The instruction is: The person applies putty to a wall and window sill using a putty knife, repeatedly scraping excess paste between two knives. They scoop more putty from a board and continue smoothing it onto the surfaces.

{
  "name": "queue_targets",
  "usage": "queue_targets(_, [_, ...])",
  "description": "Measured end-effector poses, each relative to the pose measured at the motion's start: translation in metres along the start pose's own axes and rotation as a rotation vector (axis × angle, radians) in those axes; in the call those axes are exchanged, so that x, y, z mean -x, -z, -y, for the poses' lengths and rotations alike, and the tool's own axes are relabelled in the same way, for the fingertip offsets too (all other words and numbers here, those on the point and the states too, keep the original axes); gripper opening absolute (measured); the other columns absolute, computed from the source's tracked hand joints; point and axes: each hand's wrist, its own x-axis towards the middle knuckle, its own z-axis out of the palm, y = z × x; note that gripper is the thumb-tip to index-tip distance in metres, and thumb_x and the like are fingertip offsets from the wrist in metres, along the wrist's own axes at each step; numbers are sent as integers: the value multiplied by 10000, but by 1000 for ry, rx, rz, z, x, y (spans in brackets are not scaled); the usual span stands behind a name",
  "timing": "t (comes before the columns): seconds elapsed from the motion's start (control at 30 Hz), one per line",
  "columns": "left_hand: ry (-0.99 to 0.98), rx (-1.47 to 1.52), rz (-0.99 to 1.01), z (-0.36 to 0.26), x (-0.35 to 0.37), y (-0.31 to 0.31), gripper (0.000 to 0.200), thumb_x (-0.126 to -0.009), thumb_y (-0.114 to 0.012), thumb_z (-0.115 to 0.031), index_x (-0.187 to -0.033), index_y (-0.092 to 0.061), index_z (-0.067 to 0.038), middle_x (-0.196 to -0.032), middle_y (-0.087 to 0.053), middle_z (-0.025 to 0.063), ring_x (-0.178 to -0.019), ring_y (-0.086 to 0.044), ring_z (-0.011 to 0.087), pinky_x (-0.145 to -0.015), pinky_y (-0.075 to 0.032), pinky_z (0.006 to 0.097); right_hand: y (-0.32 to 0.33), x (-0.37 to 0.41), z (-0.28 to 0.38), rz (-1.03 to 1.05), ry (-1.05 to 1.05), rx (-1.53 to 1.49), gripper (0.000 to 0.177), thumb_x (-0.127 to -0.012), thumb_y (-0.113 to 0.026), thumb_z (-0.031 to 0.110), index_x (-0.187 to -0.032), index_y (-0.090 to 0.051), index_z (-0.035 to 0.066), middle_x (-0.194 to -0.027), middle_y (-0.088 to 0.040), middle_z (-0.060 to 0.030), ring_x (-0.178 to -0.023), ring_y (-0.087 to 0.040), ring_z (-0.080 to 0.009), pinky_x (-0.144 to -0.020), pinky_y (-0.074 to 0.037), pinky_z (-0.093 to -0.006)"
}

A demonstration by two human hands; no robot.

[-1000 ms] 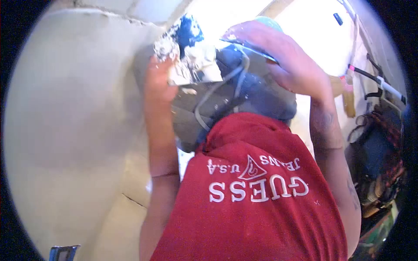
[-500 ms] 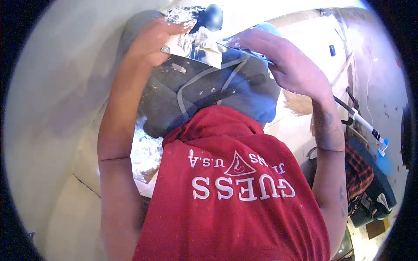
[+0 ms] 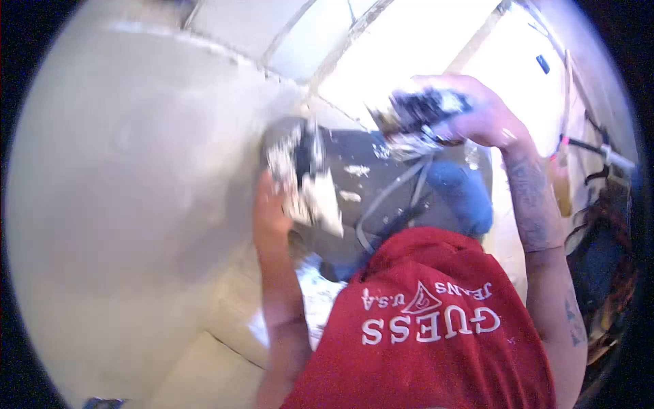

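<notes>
My left hand (image 3: 272, 211) is closed on the edge of a flat putty knife (image 3: 304, 160), its blade loaded with thick white putty (image 3: 320, 201). A dark patch shows on that blade, and motion blurs it. Up and to the right, my right hand (image 3: 484, 112) grips a second putty knife (image 3: 429, 109), dark and smeared with white putty; its exact outline is blurred. The two tools are apart, both over my grey trousers (image 3: 347, 153), which carry white splashes.
A smooth pale wall (image 3: 150, 157) rises close on the left. Light floor tiles (image 3: 422, 34) with dark joints lie ahead. On the floor at the upper right is a small dark object (image 3: 542, 64). A white-and-black pole (image 3: 616, 158) and dark cloth-like items (image 3: 599, 252) are at the right.
My view has swung toward the wall. My hands have drawn apart, the left one lower, and the right-hand knife has turned and come away from the left-hand one. Both are still held.
</notes>
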Motion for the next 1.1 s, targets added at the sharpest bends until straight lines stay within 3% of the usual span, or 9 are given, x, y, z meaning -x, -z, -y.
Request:
queue_targets(0.03, [8, 80, 89, 14, -7, 32, 496, -822, -509, -132, -1284, -345, -62, -1174, -492, 132, -1060, -506, 249, -887, -438, 373, -4, -13, -13, -160, 98, -32, 620, -584, -620, 43, -1183, -469, -9, -1074, -554, -112, -1012, -515, -213, -923, -379, -313])
queue_targets(0.13, [97, 359, 258, 55, -44, 69, 391, -870, -446, -191, -1218, -403, -17, -1107, -506, 180, -925, -548, 290, -757, -481, 450, -19, -71, -27, -228, 264, -41, 578, -606, -564, -6, -1174, -462, -16, -1102, -536, -112, -1022, -502, -193, -922, -368, -283])
queue_targets(0.27, [204, 586, 971, 21, -30, 9, 299, -869, -450, -154, -1117, -442, 13, -856, -568, 233, -644, -599, 351, -528, -523, 474, -42, -119, -30, -259, 538, 47, 523, -611, -491, -52, -1133, -470, -12, -1072, -543, -118, -1013, -505, -209, -892, -381, -291])
queue_targets(0.37, [195, 606, 1124, 15, -37, -7, 209, -826, -513, -98, -978, -431, 20, -735, -547, 254, -532, -581, 374, -414, -510, 449, -59, -141, -31, -362, 663, 210, 517, -600, -421, -107, -1105, -476, -12, -1033, -536, -162, -1012, -501, -282, -888, -386, -322])
queue_targets(0.47, [226, 630, 1171, 17, -44, -5, 217, -784, -557, -60, -913, -400, 16, -724, -546, 270, -511, -580, 378, -414, -513, 446, -74, -145, -31, -457, 742, 239, 453, -581, -481, -68, -1032, -514, -29, -959, -540, -207, -958, -498, -380, -832, -410, -383])
queue_targets(0.57, [235, 675, 1184, 20, -44, -3, 207, -787, -552, -61, -912, -406, 17, -722, -547, 273, -509, -582, 384, -417, -513, 449, -87, -141, -23, -417, 634, 305, 548, -575, -380, -154, -1100, -465, -24, -1045, -509, -187, -1029, -468, -351, -907, -372, -357])
queue_targets(0.77, [225, 689, 1178, 19, -43, -4, 192, -789, -558, -71, -887, -418, 17, -708, -546, 268, -491, -575, 394, -400, -508, 440, -105, -147, -10, -500, 753, 242, 374, -603, -492, -78, -974, -491, -39, -937, -500, -182, -900, -509, -353, -793, -429, -382])
queue_targets(0.87, [236, 696, 1183, 19, -46, -2, 201, -788, -566, -74, -889, -416, 13, -704, -546, 261, -489, -575, 394, -399, -509, 434, -108, -141, -3, -350, 558, 317, 502, -615, -434, -120, -1104, -457, -9, -1066, -480, -167, -1043, -448, -348, -890, -383, -368])
queue_targets(1.1, [249, 677, 1218, 17, -47, -6, 198, -796, -567, -83, -884, -409, -2, -693, -548, 244, -476, -577, 370, -382, -503, 410, -101, -126, -21, -379, 531, 491, 492, -628, -437, -113, -1106, -457, 2, -1074, -467, -163, -1038, -449, -346, -882, -386, -368])
